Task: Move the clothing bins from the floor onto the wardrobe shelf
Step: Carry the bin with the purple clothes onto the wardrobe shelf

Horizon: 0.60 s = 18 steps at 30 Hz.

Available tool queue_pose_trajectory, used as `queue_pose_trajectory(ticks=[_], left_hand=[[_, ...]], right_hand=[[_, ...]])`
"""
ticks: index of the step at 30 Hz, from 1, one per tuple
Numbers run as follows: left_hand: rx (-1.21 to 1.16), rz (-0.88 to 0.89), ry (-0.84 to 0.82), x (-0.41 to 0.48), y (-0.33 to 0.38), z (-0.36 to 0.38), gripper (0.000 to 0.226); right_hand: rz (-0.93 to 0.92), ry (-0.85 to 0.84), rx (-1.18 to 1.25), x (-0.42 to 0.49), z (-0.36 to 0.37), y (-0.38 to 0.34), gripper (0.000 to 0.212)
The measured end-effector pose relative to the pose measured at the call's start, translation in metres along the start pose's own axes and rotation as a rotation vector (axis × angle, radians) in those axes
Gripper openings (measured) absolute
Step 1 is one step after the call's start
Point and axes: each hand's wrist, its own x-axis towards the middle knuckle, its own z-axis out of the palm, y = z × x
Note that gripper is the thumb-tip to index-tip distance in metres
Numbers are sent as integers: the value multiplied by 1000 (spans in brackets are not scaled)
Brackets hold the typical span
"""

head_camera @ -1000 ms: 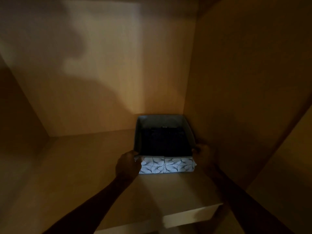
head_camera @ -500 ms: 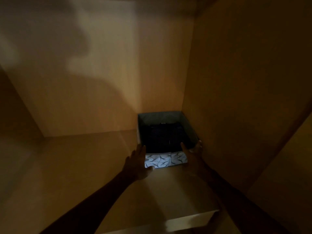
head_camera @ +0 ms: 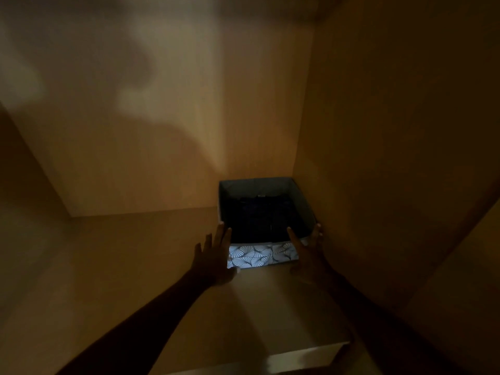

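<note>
A clothing bin (head_camera: 261,257) with a white and dark leaf pattern on its front stands on the wardrobe shelf (head_camera: 135,266), pushed into the back right corner. Dark folded clothes (head_camera: 259,217) lie inside it. My left hand (head_camera: 213,258) rests flat against the bin's front left corner, fingers spread. My right hand (head_camera: 308,253) lies flat against the front right corner, fingers apart. Neither hand grips the bin.
The wardrobe's right side wall (head_camera: 392,158) touches the bin. The back wall (head_camera: 162,117) stands just behind it. The shelf's pale front edge (head_camera: 303,355) shows at the bottom. The shelf stretches wide to the left of the bin.
The bin has slid back into the corner. Both hands went from gripping its front corners to lying flat against them with fingers spread.
</note>
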Motion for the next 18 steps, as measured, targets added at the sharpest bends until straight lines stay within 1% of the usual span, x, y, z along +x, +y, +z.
queue_pose_trajectory(ticks=[4, 8, 11, 15, 18], left_hand=[[42, -14, 5, -1, -5, -3, 107], [28, -1, 15, -7, -10, -5, 107], [-15, 26, 21, -14, -9, -5, 105], [-81, 62, 24, -23, -12, -3, 105], [-117, 88, 41, -31, -15, -7, 104]], right_hand=[[-22, -21, 11, -4, 5, 1, 109], [-16, -1, 9, -3, 9, -5, 106], [-9, 7, -23, 4, 12, -1, 110], [7, 15, -72, 6, 12, 4, 111], [0, 15, -21, 1, 10, 4, 108]])
